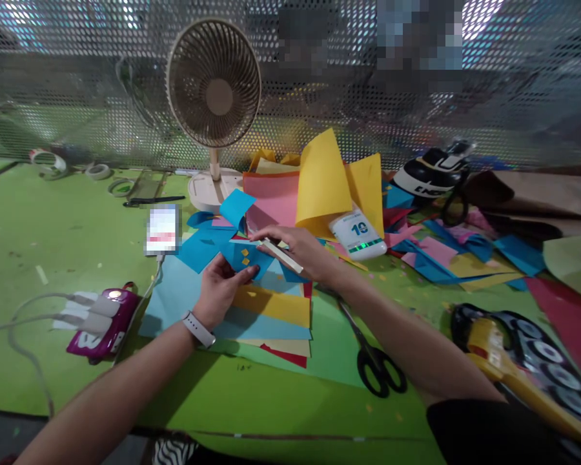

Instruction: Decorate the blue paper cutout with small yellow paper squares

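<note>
My left hand (pixel 221 289), with a white watch on the wrist, pinches a blue paper piece (pixel 246 255) dotted with small yellow squares. My right hand (pixel 295 248) is closed on a thin white stick-like tool (pixel 281 255) whose tip lies over that blue paper. Both hands work above a stack of coloured paper sheets (pixel 271 310) in blue, yellow and red on the green table (pixel 39 245).
Black-handled scissors (pixel 375 365) lie by my right forearm. A white desk fan (pixel 214 90) stands behind, next to yellow and pink sheets (pixel 319 181), a white power bank (pixel 358 234), a phone (pixel 163 228), a purple charger (pixel 104 321) with cables, tape rolls (pixel 53 161) and a yellow tool (pixel 508 368) at right.
</note>
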